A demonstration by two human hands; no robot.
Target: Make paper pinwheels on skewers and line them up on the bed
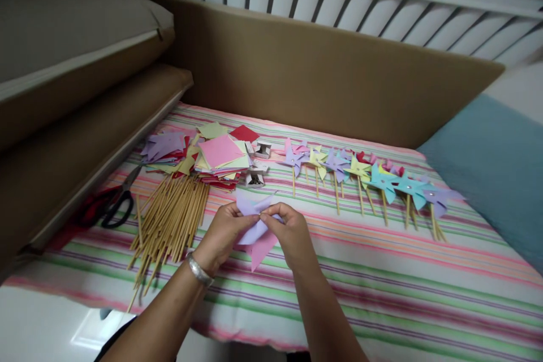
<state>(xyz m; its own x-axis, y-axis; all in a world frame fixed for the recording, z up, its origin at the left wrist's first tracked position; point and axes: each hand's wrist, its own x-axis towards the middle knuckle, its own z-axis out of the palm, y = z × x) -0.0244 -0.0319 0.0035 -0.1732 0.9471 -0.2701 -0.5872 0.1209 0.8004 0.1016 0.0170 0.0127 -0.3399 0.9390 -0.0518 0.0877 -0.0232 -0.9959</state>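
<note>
A light purple paper pinwheel (250,233) is pinched between my two hands over the near middle of the striped cloth. My left hand (223,232), with a silver bangle at the wrist, has its thumb and fingers closed on the left side. My right hand (291,229) grips the other side, its thumb meeting the left thumb at the paper's centre. Whatever small thing lies at the thumb tips is too small to make out. Just below, a pink paper piece (263,250) shows; whether it is held or lying loose, I cannot tell.
Bamboo sticks (172,218) lie left of my hands, beside dark-handled scissors (116,203). Behind are stacked paper squares (220,153), cut purple papers (163,146) and small open boxes (255,178). Finished pinwheels (384,181) line the right. A brown panel (318,73) stands behind.
</note>
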